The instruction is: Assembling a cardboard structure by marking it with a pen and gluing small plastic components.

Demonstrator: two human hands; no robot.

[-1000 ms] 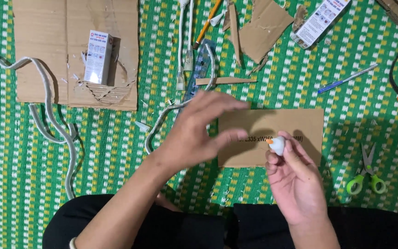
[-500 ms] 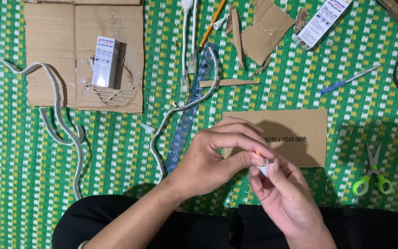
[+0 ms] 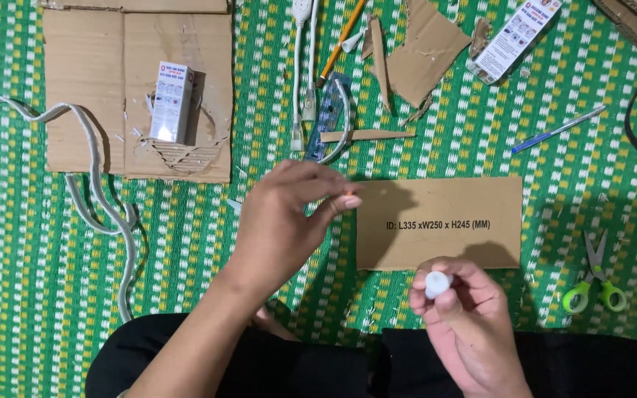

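The person's hands have just come apart: half a second ago both were pressed together over a small white piece, and now the left hand has lifted away toward the upper left, hovering above the green woven mat at the left edge of the rectangular cardboard piece. Its fingers are loosely curled, thumb and forefinger pinched close, perhaps on something tiny, though what, if anything, sits between them cannot be made out. The right hand has stayed low near the person's lap, pinching a small white round cap-like object between thumb and fingertips, just below the cardboard's lower edge. The separation suggests that whatever the two hands worked on together at that object has been finished or pulled free, leaving it in the right hand alone. Green-handled scissors lie on the mat to the right, a small white box rests on torn cardboard upper left, and a blue ruler lies above.
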